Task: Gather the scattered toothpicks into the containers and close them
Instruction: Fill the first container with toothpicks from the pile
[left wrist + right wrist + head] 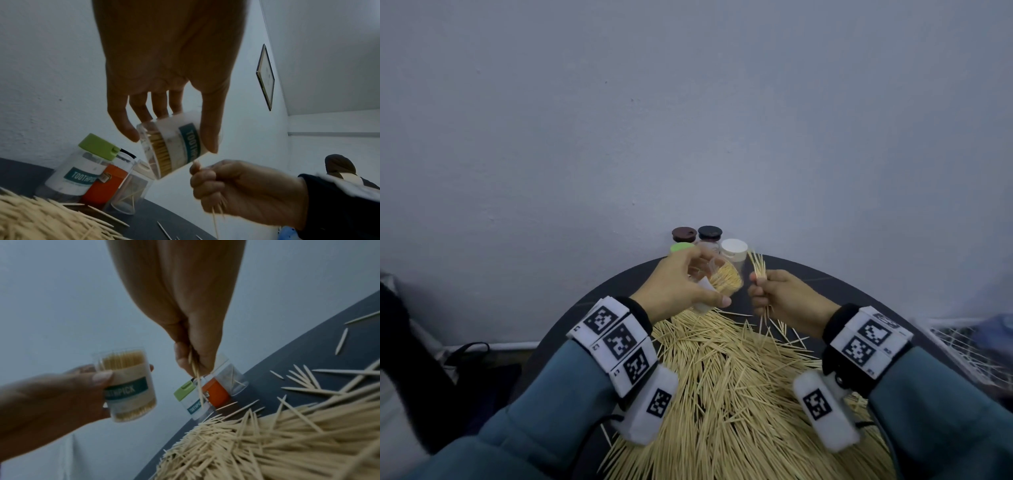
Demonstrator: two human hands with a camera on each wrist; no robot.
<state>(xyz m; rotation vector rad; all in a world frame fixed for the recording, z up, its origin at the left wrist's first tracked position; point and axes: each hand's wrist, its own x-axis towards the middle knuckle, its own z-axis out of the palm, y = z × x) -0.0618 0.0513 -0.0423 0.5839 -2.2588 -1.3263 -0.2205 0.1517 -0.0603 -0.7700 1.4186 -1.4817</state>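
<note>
My left hand [681,284] grips an open clear toothpick container [724,279], tilted and packed with toothpicks; its label shows in the left wrist view [185,146] and the right wrist view [128,386]. My right hand [784,294] clutches a small bundle of toothpicks [758,265] just right of the container's mouth; in the right wrist view the bundle [196,374] sticks out below the fingers. A big heap of loose toothpicks [732,387] covers the dark round table [835,287] below both hands.
Against the wall stand several more containers: brown lid [684,234], black lid [710,233], white lid [734,247], green lid [681,247]. An orange one [104,185] shows in the left wrist view. A white wire basket [969,349] sits to the right.
</note>
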